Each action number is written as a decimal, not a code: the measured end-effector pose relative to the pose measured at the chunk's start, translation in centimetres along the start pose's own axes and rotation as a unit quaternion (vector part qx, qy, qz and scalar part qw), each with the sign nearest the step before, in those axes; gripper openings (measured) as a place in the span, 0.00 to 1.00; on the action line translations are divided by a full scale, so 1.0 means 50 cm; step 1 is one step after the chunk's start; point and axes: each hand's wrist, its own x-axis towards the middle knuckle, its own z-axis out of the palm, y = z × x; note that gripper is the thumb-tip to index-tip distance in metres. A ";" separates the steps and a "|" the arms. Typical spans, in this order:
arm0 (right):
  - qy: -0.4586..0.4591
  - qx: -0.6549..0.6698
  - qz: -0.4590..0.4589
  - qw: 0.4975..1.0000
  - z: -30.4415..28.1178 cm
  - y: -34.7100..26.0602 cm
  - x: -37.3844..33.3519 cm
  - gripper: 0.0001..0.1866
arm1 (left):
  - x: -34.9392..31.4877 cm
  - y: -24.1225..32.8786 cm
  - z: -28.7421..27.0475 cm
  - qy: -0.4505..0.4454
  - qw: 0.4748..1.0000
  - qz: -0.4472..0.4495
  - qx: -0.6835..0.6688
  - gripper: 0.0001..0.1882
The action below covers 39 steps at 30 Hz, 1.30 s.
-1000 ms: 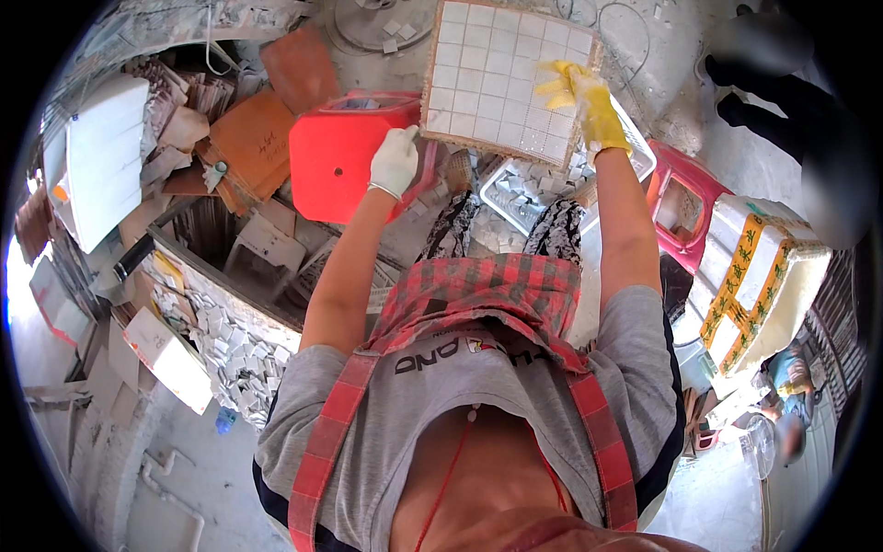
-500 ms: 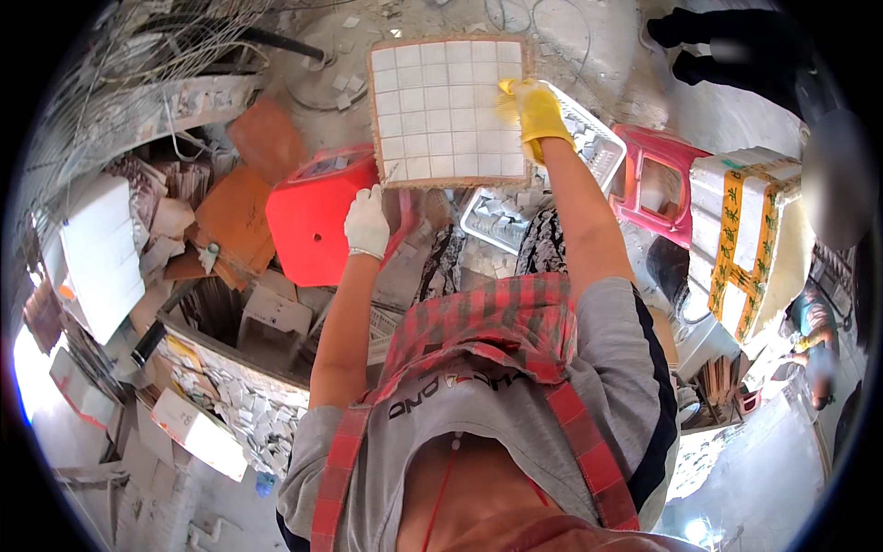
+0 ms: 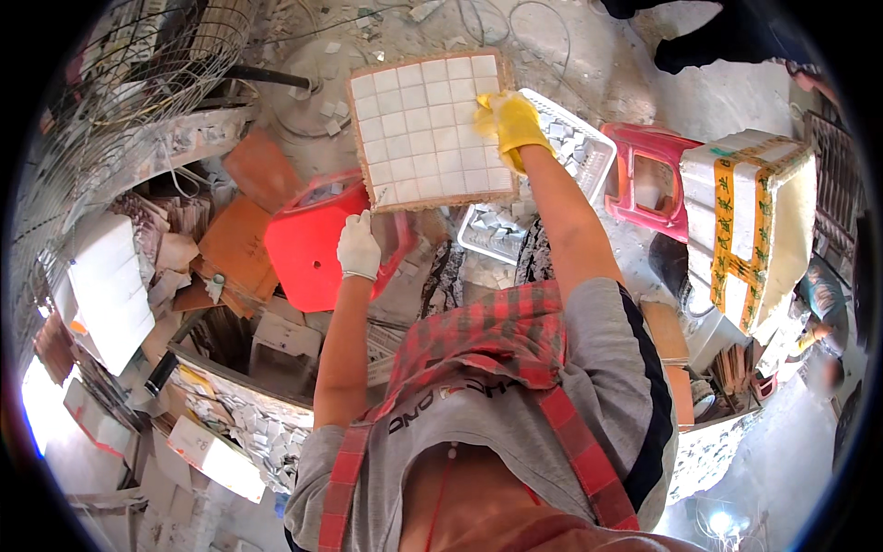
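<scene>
Our white-gloved left grip point(image 3: 359, 247) pinches a corner of the square white-tiled board point(image 3: 421, 133), upper centre of the frame; our yellow-gloved right grip point(image 3: 510, 127) overlaps it, how open we cannot tell, near 1 rectangular white plastic basket point(image 3: 600, 164).

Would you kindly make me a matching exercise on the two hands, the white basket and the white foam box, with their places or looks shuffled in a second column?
Column one
1. Left hand
2. Right hand
3. White plastic basket
4. White foam box

Column two
A. Contains loose tile pieces
B. Gloved in yellow, at the right side of the tile panel
C. Banded with yellow tape
D. Gloved in white, at the panel's lower left corner

Right pairs: 1-D, 2-B, 3-A, 4-C
</scene>
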 end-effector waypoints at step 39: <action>0.138 -0.148 -0.026 0.979 -0.079 -0.131 0.007 0.29 | -0.012 -0.017 0.067 0.090 0.991 0.019 -0.096 0.21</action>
